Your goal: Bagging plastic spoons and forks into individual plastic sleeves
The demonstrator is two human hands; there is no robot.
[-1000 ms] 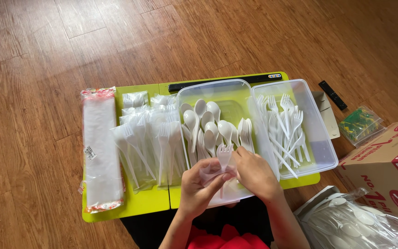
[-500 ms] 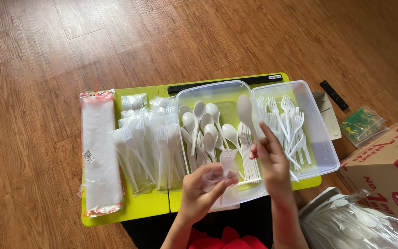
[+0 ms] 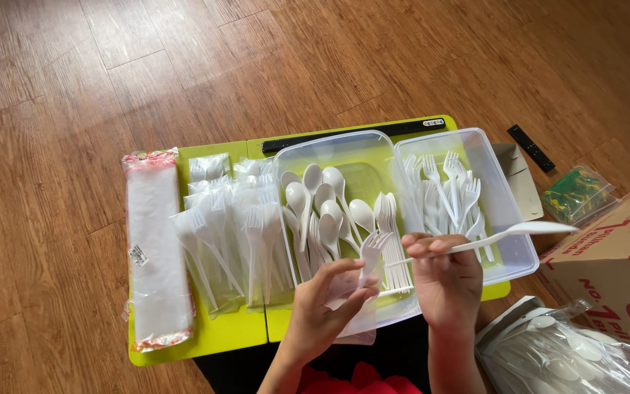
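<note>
Two hands: right fingers [image 3: 432, 246] pinch spoon [image 3: 508, 233], left fingers [image 3: 351, 281] grip fork [image 3: 371, 248], sleeve [image 3: 359, 321]

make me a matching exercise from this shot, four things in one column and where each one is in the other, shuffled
Things:
1. spoon
2. fork
3. cardboard box
4. long sleeve pack

Places:
A. far left of the green table
B. in the left hand, with a small clear bag
C. on the floor at the right edge
D. in the right hand, bowl pointing right

Pairs: 1-D, 2-B, 3-C, 4-A
</note>
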